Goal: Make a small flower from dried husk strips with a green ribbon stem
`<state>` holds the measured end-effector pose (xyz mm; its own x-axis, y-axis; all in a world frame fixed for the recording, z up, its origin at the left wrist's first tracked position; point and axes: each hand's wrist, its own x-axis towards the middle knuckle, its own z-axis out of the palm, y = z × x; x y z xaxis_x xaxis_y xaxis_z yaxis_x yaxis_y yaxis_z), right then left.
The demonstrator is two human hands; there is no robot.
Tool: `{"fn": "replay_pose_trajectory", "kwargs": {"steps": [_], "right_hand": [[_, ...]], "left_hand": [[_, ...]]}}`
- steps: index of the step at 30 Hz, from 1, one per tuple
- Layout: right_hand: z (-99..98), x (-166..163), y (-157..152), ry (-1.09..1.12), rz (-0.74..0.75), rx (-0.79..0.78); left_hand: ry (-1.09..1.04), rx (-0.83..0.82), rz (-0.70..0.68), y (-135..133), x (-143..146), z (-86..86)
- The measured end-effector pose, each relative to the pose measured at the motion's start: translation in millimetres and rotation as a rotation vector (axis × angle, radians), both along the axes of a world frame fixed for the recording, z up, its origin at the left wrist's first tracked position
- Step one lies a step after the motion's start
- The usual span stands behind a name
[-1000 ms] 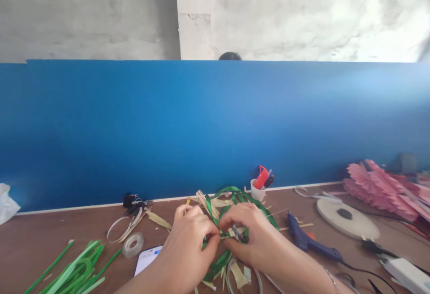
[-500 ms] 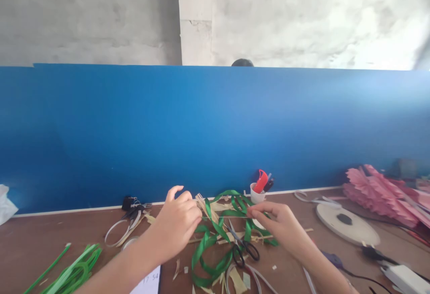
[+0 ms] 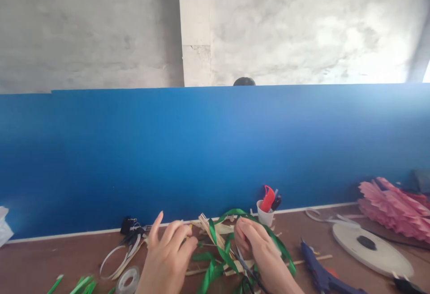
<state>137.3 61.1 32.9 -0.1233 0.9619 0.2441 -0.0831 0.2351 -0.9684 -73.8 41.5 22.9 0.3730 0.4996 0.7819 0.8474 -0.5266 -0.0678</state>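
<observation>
My left hand [image 3: 171,251] is at the lower middle, index finger raised and the other fingers bent toward the thumb. A thin strand [image 3: 205,244] runs from its fingertips toward the right. My right hand [image 3: 257,249] is closed, its fingertips pressed together; what they hold is hidden. Just beneath it lie scissors [image 3: 245,267] with dark handles, partly covered by the hand. Between and behind the hands, loops of green ribbon [image 3: 211,274] tangle with a bundle of pale, straw-like strips [image 3: 215,231].
A white cup [image 3: 265,215] with pens and a red tool stands by the blue partition [image 3: 215,151]. To the right are a blue glue gun [image 3: 317,267], a pale oval disc [image 3: 372,249] and pink pleated paper [image 3: 391,209]. A tape roll [image 3: 127,280] and green stems [image 3: 82,285] lie left.
My right hand has moved left, over the scissors, and its fingers have closed up. My left hand has turned more upright. The view has tilted upward, so the table sits lower.
</observation>
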Motion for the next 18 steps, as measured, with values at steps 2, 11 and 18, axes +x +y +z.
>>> {"fn": "replay_pose_trajectory", "kwargs": {"steps": [2, 11, 18], "right_hand": [[-5.4, -3, 3, 0.130, 0.058, -0.041], [-5.2, 3, 7, 0.113, -0.027, -0.144], [-10.8, 6, 8, -0.452, -0.223, 0.104]], "left_hand": [[-0.011, 0.000, 0.011, 1, -6, 0.4], [-0.025, -0.005, 0.031, 3, -13, 2.2], [-0.065, -0.023, -0.009, 1, -3, -4.7]]}}
